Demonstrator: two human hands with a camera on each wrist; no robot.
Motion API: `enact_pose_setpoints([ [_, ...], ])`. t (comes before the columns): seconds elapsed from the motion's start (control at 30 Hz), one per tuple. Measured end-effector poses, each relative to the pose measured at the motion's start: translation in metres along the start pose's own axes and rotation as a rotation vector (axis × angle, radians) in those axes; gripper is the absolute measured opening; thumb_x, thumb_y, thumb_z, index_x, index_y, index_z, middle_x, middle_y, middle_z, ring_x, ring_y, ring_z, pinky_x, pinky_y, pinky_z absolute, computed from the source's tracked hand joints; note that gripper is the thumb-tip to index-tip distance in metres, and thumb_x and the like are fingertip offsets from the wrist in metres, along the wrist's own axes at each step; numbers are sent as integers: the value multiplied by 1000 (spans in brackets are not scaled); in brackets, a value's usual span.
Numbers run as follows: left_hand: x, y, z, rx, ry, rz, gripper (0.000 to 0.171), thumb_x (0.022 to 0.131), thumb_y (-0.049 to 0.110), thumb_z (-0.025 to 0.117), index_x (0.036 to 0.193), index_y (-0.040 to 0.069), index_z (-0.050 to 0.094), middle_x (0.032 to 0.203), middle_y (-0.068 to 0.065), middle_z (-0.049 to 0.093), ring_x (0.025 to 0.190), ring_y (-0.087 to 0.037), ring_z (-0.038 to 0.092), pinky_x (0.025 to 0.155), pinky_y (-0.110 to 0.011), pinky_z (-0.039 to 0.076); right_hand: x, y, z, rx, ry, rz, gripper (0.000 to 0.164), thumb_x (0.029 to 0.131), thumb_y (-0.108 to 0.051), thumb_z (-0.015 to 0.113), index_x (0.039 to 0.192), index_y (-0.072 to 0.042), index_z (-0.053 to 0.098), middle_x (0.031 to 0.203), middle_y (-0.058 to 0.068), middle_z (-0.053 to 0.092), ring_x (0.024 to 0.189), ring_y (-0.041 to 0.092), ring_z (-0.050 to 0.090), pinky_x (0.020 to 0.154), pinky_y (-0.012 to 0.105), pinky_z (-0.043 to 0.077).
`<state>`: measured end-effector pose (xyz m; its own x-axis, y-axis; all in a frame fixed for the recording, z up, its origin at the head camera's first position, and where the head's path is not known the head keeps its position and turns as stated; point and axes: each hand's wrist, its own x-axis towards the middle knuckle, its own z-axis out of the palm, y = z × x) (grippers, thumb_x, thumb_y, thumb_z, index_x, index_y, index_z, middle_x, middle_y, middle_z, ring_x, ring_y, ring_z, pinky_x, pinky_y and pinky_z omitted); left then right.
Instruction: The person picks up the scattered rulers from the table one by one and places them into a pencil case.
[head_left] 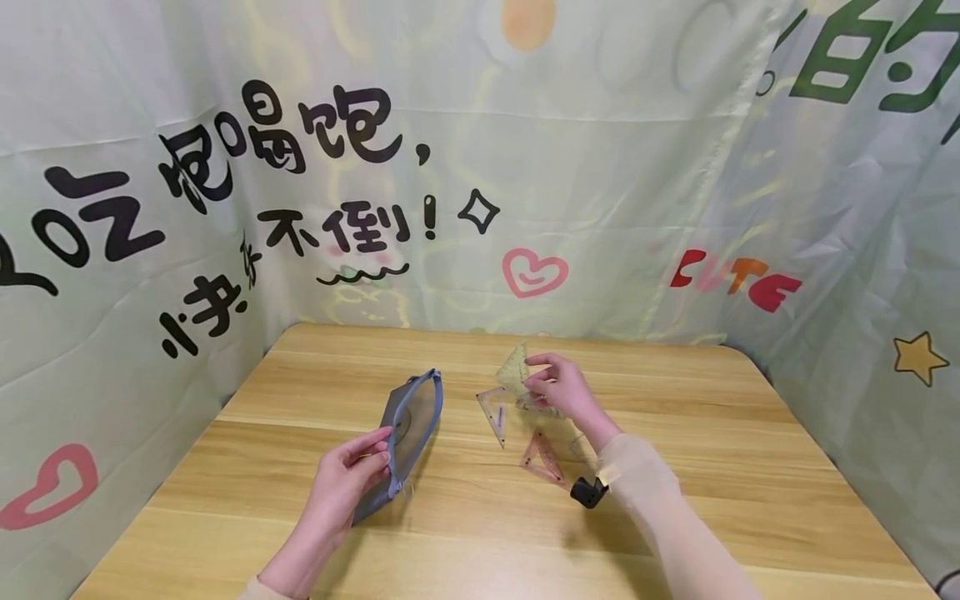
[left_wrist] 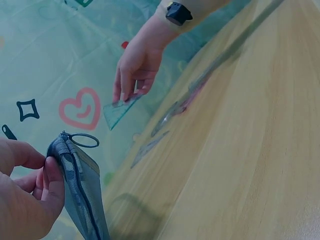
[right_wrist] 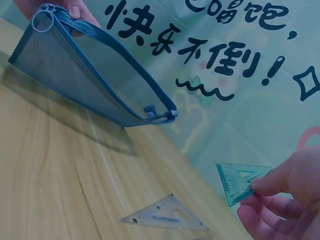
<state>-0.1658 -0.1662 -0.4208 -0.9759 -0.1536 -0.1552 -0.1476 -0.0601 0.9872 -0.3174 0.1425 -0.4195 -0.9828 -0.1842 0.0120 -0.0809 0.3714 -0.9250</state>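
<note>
I pinch the rim of a blue-edged mesh zip pouch (head_left: 417, 417) between the thumb and fingers of my left hand (head_left: 347, 468), tilting it over the left half of the counter (head_left: 217, 475); gripped by one side like this, its unzipped mouth likely stays apart, facing the middle. I cannot tell whether its lower edge touches the wood. My right hand (head_left: 567, 392) pinches a green set square (right_wrist: 239, 186) by one side, raised off the counter toward the far edge, probably held so because such a thin plate offers little else to grasp. A clear set square (right_wrist: 157, 218) lies flat between pouch and right hand, and a pink set square (head_left: 549, 460) lies nearer me, beside my right wrist.
</note>
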Motion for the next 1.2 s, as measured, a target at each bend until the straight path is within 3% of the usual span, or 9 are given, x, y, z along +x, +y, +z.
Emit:
enact_pose_setpoints([
  [0.37, -1, 1, 0, 8, -5, 1, 44, 92, -6, 59, 135, -6, 55, 98, 3, 61, 84, -6, 60, 75, -17, 57, -2, -13, 22, 27, -35, 25, 37, 95, -1, 60, 131, 0, 56, 105, 24, 69, 73, 15, 67, 72, 43, 63],
  [0.77, 0, 0, 0, -15, -7, 1, 46, 89, -5, 63, 134, -5, 56, 97, 3, 63, 85, -6, 61, 76, -17, 58, -2, -25, 51, 49, -94, 43, 35, 93, -2, 63, 128, -2, 59, 105, 23, 71, 72, 16, 69, 72, 40, 63],
  [0.93, 1, -1, 1, -13, -5, 2, 45, 90, -7, 60, 135, -5, 56, 97, 3, 63, 83, -5, 61, 75, -17, 57, -3, -28, 59, 77, -102, 60, 36, 93, -2, 64, 128, -2, 59, 102, 21, 72, 69, 15, 68, 75, 45, 63],
  [1.2, 1, -1, 0, -11, -11, 0, 45, 90, -6, 61, 135, -5, 56, 98, 2, 63, 84, -6, 61, 76, -17, 58, -6, -35, 67, 118, -148, 66, 42, 91, 0, 65, 131, 2, 56, 106, 25, 71, 70, 16, 69, 72, 38, 63],
])
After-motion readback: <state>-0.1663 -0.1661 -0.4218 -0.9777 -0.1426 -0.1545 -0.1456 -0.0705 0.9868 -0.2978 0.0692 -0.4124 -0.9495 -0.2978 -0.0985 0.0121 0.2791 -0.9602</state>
